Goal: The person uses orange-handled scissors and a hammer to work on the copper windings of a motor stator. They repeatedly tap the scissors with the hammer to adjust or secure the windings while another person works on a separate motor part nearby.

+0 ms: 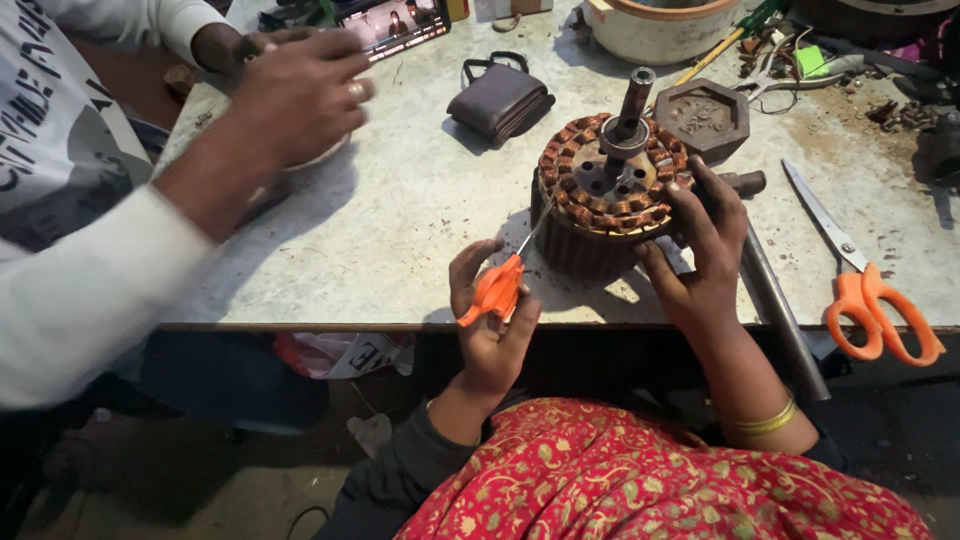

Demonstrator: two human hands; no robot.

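Head view: mid-trimming on copper windings of stator [612, 195] at the table's [400, 240] near edge. Left hand [490, 320] clenched around orange snips [497, 290]; right hand [705, 250] gripping stator's side. Next: likely tips onto 1 strand, steadily.

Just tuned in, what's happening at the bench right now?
The person's left hand holds a small orange-handled tool, its thin metal tip reaching toward the copper coils of a motor core standing on the worktable. Their right hand steadies the core from the side. Another person's hand, in a white sleeve, hovers over the table at the left. Orange scissors lie unused to the right, and a brown pouch sits behind.
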